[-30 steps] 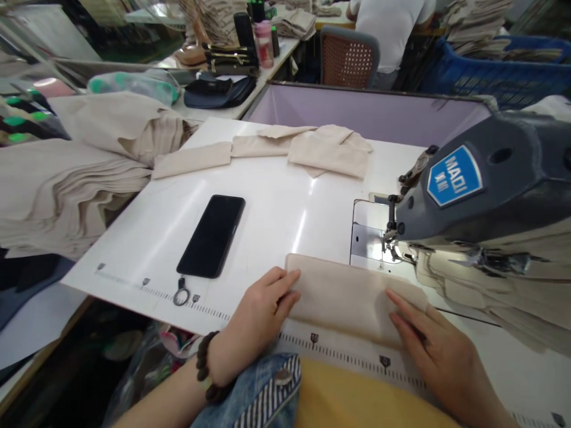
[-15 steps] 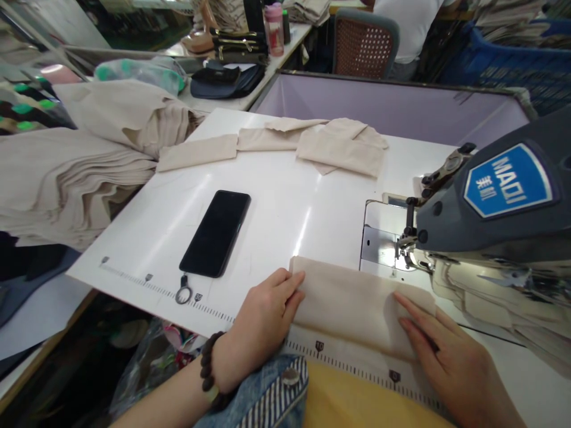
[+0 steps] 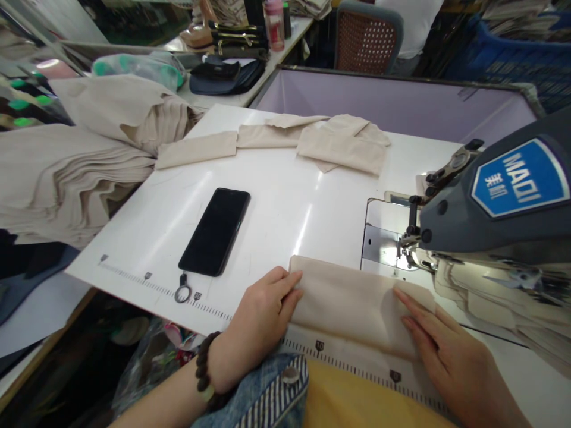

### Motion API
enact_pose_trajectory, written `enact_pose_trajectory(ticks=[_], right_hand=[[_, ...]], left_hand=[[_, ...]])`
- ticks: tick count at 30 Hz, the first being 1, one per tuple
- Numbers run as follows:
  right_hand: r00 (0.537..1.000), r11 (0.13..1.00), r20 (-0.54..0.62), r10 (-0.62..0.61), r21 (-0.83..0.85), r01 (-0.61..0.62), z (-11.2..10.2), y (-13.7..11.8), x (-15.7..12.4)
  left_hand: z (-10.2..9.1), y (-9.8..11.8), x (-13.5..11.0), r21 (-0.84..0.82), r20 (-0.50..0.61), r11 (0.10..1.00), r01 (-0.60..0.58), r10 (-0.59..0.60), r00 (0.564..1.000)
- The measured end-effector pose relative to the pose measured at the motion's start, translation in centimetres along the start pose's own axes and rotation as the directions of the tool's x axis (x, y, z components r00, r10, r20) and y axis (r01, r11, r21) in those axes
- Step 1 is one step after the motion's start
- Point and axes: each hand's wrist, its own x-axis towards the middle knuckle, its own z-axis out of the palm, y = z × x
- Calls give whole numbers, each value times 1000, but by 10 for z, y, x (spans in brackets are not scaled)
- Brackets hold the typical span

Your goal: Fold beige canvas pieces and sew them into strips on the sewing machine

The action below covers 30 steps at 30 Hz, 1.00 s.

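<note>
A folded beige fabric piece (image 3: 348,297) lies along the front of the white table, just short of the sewing machine's needle plate. My left hand (image 3: 265,312), with a dark bead bracelet at the wrist, pinches its left edge between thumb and forefinger. On the right end of the same piece rests my right hand (image 3: 450,351), thumb and forefinger stretched out over the cloth; its other fingers are mostly hidden. The grey sewing machine head (image 3: 495,196) stands to the right, its presser foot (image 3: 405,246) beyond the fabric.
A black phone (image 3: 216,232) with a ring strap lies left of centre. More beige pieces (image 3: 343,145) are along the table's back. Fabric stacks (image 3: 66,172) rise at the left, and cut layers (image 3: 486,297) sit under the machine arm. A ruler strip (image 3: 357,361) marks the front edge.
The view has shifted slightly. Both hands stay in nearly the same places on the fabric, which has not visibly moved on the table.
</note>
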Motion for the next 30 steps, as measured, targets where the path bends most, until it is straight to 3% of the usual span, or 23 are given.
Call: enact_pose_trajectory(ticks=[10,17,23,30], right_hand=[[998,997,-27,65,32,-64,-2,-7,3],[1000,999,-9,-22,-33,21,-1,-2,3],[1000,1000,-5,18,-3,-18,-2,2,1],[998,997,-33,59,49,-58,-3,-10,6]], left_hand=[[2,0,1,19,-10,1000,-9,10,1000],[2,0,-1,-23,-40,1000,-8,7,999],[2,0,1,-40,-52,999,-3,1,999],[1,0,3,-23,-46,1000,-7,6,999]])
